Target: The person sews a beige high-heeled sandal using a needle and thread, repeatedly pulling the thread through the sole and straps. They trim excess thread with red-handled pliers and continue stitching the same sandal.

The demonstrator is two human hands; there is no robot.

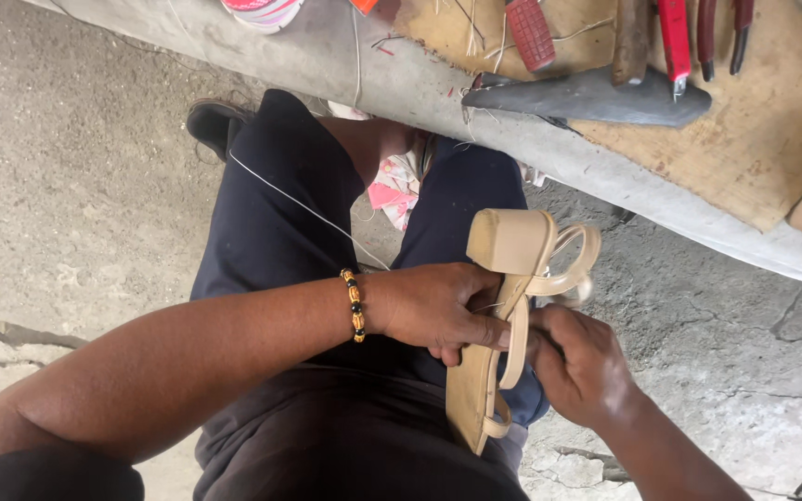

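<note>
We held the tan block-heeled sandal (494, 325) over our lap, left hand (433, 306) pinching its sole, right hand (582, 366) closed round the strap (516, 341); a steady grip and taut thread (308, 209) seemed best.

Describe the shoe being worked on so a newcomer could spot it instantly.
Look at the person's lap, over the dark trousers. Between the left hand and right hand sits a tan block-heeled sandal, heel up, thin straps looping. Unlike the tools on the bench, it is held in both hands.
</note>
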